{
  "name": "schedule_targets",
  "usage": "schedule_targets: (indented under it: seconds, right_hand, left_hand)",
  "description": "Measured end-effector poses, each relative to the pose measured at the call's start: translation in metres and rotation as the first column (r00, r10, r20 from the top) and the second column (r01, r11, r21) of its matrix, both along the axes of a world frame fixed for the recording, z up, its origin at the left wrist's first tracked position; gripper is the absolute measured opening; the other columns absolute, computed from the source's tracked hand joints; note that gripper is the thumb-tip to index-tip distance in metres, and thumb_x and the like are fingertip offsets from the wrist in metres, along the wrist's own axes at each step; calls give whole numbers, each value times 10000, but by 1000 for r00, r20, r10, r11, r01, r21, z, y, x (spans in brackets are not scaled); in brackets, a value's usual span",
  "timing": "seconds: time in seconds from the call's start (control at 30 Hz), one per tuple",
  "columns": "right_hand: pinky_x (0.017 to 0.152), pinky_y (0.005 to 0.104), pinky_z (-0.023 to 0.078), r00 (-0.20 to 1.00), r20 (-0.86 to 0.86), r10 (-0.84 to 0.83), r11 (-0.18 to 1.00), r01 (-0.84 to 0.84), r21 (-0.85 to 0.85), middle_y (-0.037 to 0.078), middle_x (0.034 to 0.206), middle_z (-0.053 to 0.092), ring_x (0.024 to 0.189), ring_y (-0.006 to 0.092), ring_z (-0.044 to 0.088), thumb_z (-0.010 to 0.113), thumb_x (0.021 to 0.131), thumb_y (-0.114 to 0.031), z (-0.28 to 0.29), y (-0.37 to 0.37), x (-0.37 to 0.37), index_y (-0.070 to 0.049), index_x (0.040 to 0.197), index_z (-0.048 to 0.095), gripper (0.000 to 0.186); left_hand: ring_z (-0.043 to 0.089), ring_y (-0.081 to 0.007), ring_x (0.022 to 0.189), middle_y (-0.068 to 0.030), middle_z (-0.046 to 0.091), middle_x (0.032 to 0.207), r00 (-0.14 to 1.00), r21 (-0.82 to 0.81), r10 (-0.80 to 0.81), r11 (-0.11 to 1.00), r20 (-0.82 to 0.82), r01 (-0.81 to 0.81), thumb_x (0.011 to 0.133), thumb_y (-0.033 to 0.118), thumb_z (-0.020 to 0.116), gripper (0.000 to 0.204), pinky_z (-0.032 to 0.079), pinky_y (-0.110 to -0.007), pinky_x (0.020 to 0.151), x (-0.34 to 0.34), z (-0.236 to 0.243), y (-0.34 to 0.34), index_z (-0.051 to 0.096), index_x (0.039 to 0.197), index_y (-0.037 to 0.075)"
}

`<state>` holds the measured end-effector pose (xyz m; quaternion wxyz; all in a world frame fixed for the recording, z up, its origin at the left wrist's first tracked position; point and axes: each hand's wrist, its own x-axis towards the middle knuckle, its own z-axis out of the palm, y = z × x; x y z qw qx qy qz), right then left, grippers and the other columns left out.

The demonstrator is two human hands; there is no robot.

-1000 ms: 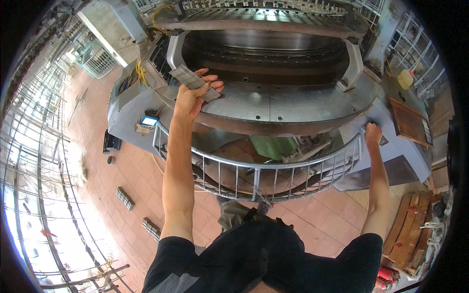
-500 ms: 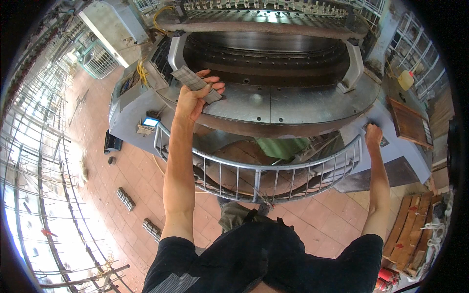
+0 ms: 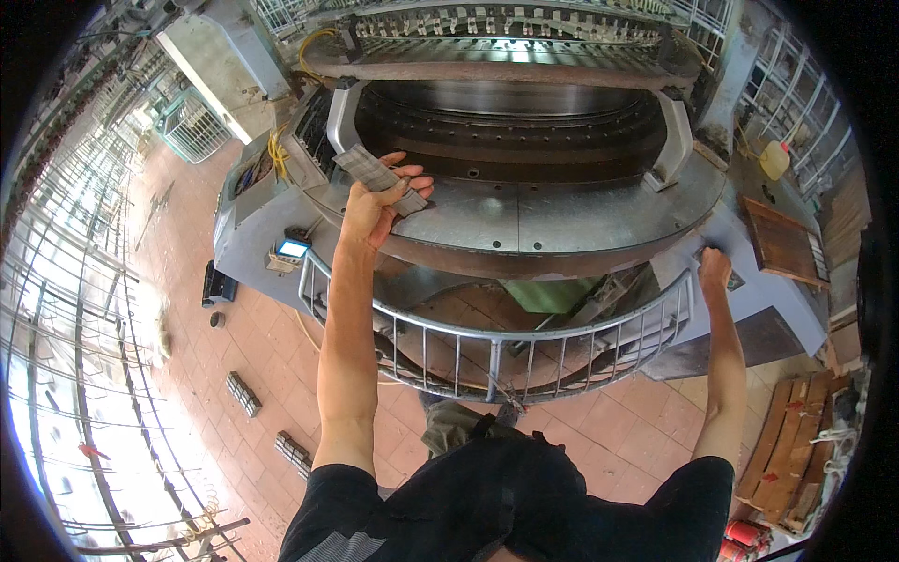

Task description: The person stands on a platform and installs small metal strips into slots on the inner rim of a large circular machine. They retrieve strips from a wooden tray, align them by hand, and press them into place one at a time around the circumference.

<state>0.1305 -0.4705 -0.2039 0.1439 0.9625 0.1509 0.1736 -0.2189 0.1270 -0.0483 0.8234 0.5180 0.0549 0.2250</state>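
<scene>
left arm (image 3: 348, 356) outstretched | left hand (image 3: 377, 208): fingers (image 3: 409, 171) extended | right arm (image 3: 725, 365) outstretched | right hand (image 3: 714, 269): curled

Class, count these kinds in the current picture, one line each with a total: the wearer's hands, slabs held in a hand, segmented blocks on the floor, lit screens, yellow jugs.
Left hand and right hand: 2
Held grey slab: 1
Segmented blocks: 2
Lit screen: 1
Yellow jug: 1
Total: 7
</scene>
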Motion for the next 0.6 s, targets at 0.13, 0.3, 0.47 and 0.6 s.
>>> schedule_targets:
  seconds: [0.13, 0.3, 0.47, 0.6]
  right_hand:
    - [731, 461, 584, 997, 45, 59, 998, -58, -14, 190, 869, 723, 822, 364, 726, 560, 915, -81, 1, -3, -3, -54, 859, 735, 186]
    - [751, 467, 576, 998, 18, 54, 998, -54, -8, 184, 877, 719, 834, 367, 719, 578, 904, -93, 1, -3, -3, -58, 838, 727, 167]
    - [755, 460, 577, 998, 34, 50, 999, -50, 8, 177, 874, 721, 838, 362, 720, 591, 903, -101, -1, -3, 0, -62, 832, 719, 151]
    - [754, 457, 578, 999, 17, 32, 1000, -31, -2, 176, 872, 722, 835, 362, 721, 599, 900, -98, -3, -4, 2, -63, 842, 720, 139]
  left_hand:
    - [681, -379, 1073, -244, 637, 1171, 1000, 13, 16, 1000, 0, -16, 911, -141, 521, 494, 585, -511, 964, 0, 0, 0, 406, 1386, -72]
    - [686, -378, 1065, -244, 648, 1158, 1000, 2, 3, 1000, 9, -3, 918, -132, 524, 477, 587, -514, 959, 1, -2, 0, 420, 1380, -68]
    - [689, -381, 1060, -246, 654, 1159, 999, -6, -9, 1000, 31, 9, 921, -134, 520, 472, 589, -511, 957, 1, -3, 1, 424, 1378, -69]
    - [688, -384, 1062, -248, 651, 1160, 1000, 9, -2, 1000, 23, 2, 920, -134, 519, 474, 590, -509, 957, 2, -4, 2, 421, 1379, -72]
